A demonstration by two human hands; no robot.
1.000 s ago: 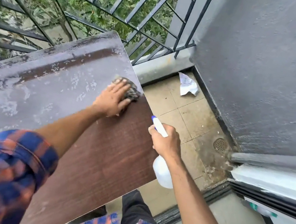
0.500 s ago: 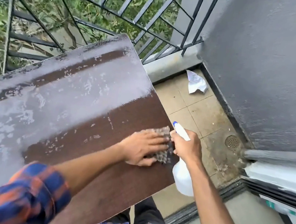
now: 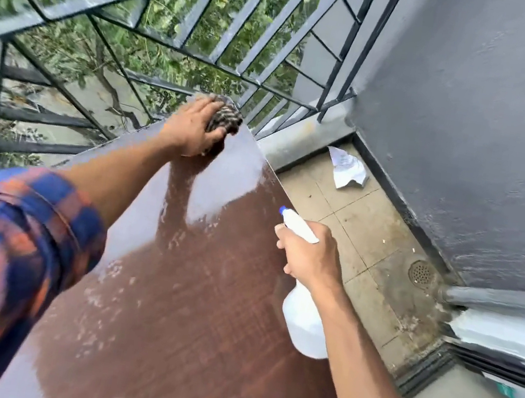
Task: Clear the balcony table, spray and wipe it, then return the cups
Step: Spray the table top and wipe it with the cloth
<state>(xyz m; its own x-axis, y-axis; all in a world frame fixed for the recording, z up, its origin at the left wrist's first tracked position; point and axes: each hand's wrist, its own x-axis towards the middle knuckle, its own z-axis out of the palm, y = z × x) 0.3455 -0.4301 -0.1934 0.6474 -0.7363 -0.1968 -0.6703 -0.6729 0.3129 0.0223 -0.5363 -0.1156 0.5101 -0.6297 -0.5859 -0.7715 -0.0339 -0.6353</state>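
Note:
The brown wood-grain table point(image 3: 195, 308) fills the middle of the view, its top wet and shiny toward the far end. My left hand point(image 3: 193, 129) presses a dark checked cloth point(image 3: 227, 117) flat onto the table's far right corner, by the railing. Beside the table's right edge, over the floor, my right hand point(image 3: 310, 258) grips a white spray bottle point(image 3: 303, 322) by its neck, the blue-tipped nozzle pointing away from me. No cups are in view.
A grey metal railing point(image 3: 185, 25) runs along the far side with greenery behind it. A dark grey wall point(image 3: 471, 128) stands at the right. On the tiled floor lie a crumpled paper point(image 3: 347, 167) and a round drain point(image 3: 421, 274). A sliding door track point(image 3: 490, 338) sits lower right.
My left hand has swept the cloth from the near right edge of the table out to the far right corner. The white film on the top is wiped away. The bottle hand stayed alongside.

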